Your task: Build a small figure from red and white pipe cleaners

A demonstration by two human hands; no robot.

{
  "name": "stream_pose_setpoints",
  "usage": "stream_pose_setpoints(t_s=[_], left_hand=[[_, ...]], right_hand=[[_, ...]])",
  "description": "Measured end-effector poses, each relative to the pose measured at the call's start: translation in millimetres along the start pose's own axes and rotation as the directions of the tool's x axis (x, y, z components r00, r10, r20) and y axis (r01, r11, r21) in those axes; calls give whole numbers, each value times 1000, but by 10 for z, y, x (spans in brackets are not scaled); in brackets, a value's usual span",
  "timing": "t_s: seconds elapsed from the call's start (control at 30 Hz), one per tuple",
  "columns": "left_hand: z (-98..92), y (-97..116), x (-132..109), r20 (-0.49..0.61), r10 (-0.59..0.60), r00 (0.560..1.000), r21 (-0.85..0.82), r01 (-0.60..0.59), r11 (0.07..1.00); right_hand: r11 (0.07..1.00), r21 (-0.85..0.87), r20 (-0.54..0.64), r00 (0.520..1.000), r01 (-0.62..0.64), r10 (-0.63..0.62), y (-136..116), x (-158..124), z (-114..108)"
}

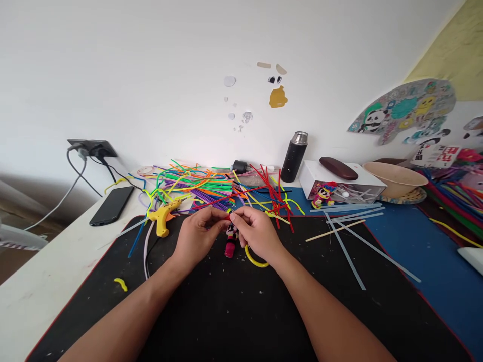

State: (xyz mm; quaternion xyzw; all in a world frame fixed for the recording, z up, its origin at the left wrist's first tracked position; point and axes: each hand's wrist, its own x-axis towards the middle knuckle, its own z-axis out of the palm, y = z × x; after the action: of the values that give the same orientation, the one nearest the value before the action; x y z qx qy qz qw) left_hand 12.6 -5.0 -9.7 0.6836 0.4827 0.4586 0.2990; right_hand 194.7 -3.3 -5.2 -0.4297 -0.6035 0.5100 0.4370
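Both hands meet at mid-view, fingertips pinched together and nearly touching. Left hand [198, 234] pinches a small red piece [228, 217]; right hand [256, 226] has thumb and index closed at the same spot, other fingers curled under. Small fuzzy figure [230, 246], pink and black, sits right below the fingertips, over the black mat [211, 317], upper part covered by the fingers; can't tell which hand carries it, or whether it touches the mat. Yellow loop [256, 263] curves out beneath the right hand.

Left side: yellow glue gun [162, 224] near the left hand, short yellow piece [121, 284] alone on the mat, black phone [112, 206] on the white surface [41, 299].

Behind the hands: pile of multicolored pipe cleaners [211, 187], red stems [277, 201] strewn at its right end. Black bottle [294, 158] upright by the wall.

Right side: white box [310, 176] with dark brown case [338, 168] on top, colorful doll [323, 196] against its front, beige bowl [394, 175] beside it. Translucent sticks [350, 257] and one wooden stick [317, 237] lie crossed in front, partly over the blue mat [411, 241].
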Motion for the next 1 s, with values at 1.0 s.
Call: stream_pose_setpoints(t_s=[1.0], left_hand=[[8,146,92,340,-312,887,-644,462,610]], right_hand=[[989,-134,-45,996,66,-73,-56,-53,20]])
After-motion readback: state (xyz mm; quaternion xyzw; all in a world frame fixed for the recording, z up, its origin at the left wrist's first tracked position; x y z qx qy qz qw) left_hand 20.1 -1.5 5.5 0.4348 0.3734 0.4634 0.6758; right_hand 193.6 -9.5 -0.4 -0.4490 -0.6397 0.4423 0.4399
